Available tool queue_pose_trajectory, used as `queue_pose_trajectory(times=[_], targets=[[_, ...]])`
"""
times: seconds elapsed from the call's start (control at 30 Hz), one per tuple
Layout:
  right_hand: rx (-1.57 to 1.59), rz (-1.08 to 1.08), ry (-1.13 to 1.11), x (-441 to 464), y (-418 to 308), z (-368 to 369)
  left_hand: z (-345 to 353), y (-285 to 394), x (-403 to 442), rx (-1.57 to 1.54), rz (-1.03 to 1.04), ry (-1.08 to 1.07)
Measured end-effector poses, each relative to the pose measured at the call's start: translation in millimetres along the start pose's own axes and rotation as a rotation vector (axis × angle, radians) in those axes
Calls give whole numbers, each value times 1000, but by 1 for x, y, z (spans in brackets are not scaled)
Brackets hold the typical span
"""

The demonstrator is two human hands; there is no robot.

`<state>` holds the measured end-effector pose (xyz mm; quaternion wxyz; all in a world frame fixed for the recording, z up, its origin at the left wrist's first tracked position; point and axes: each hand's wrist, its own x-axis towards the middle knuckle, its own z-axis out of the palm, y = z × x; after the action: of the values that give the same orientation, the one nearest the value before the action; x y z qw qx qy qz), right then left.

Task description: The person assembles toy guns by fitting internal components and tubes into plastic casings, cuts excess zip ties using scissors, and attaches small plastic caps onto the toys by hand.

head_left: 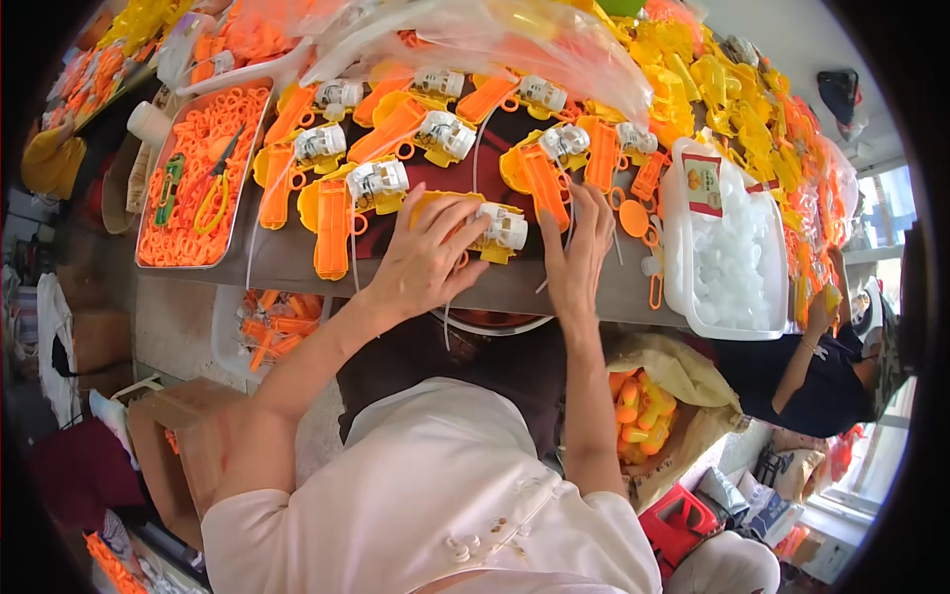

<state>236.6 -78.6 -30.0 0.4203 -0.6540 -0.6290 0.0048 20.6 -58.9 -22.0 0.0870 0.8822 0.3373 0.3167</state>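
Head view: fingers of the left hand [421, 261] are closed around a yellow plastic casing with a white cylindrical mechanism [502, 228], its white end poking out to their right above the grey-brown counter [625, 287]. Fingers of the right hand [576, 259] stand apart beside an orange-handled yellow plastic toy [543, 182]; I cannot tell whether they touch it. Right of them sits a white rectangular plastic tub [734, 328] of translucent pieces [730, 247].

Cream short-sleeved top [386, 505] with small front ornaments [462, 546] (perhaps knotted buttons), dark lower garment [515, 371].
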Motion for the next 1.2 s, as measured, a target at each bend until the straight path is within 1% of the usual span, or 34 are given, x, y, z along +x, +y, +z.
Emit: queue_pose_trajectory(times=[0.03,0.13,0.17,0.2,0.27,0.33,0.37,0.4,0.47,0.57,0.6,0.63,0.67,0.7,0.73,0.8,0.9,0.97,1.0,1.03,1.13,1.17,1.2], targets=[[-114,9,-79,7,0,-3,1,1,-8,3,-13,-48],[-37,46,-243,15,16,7,-2,9,-20,68,-31,-100],[-30,0,-168,17,12,13,-5,12,-22,81,-30,-107],[-46,57,-180,20,-2,15,-7,14,-25,84,-25,-99],[-62,33,-110,26,-14,31,-10,18,-33,85,-15,-90],[-106,99,-191,30,-34,38,-15,25,-43,58,-23,-108],[-53,16,-182,27,-31,50,-19,30,-47,40,-33,-120],[7,19,-291,28,-40,42,-24,33,-50,24,-42,-130],[171,203,-446,34,-51,20,-32,37,-56,-3,-56,-107],[253,159,-122,11,-23,-7,-45,48,-52,-54,-63,-88],[255,294,-50,2,-13,-20,-45,54,-44,-74,-36,-69],[192,354,-11,-4,-6,-36,-42,61,-33,-92,-12,-50],[87,338,76,-13,14,-42,-37,67,-22,-109,12,-31],[-9,353,91,-18,29,-50,-28,72,-8,-128,48,-12],[-240,216,128,-25,44,-56,-16,77,6,-130,75,10],[-373,99,68,-39,67,-62,17,80,30,-108,108,21],[-266,0,-64,-53,66,-76,66,64,60,-39,116,-11],[-102,206,82,-51,64,-77,89,52,75,-30,134,-11],[-16,310,148,-52,64,-77,94,51,82,-24,138,-14],[60,319,175,-49,66,-74,98,51,86,-63,150,-69],[117,156,161,-29,40,-70,86,54,84,-115,93,91],[99,126,56,-29,43,-65,78,46,76,-83,5,66],[29,94,38,-28,43,-60,71,38,68,24,-25,47]])
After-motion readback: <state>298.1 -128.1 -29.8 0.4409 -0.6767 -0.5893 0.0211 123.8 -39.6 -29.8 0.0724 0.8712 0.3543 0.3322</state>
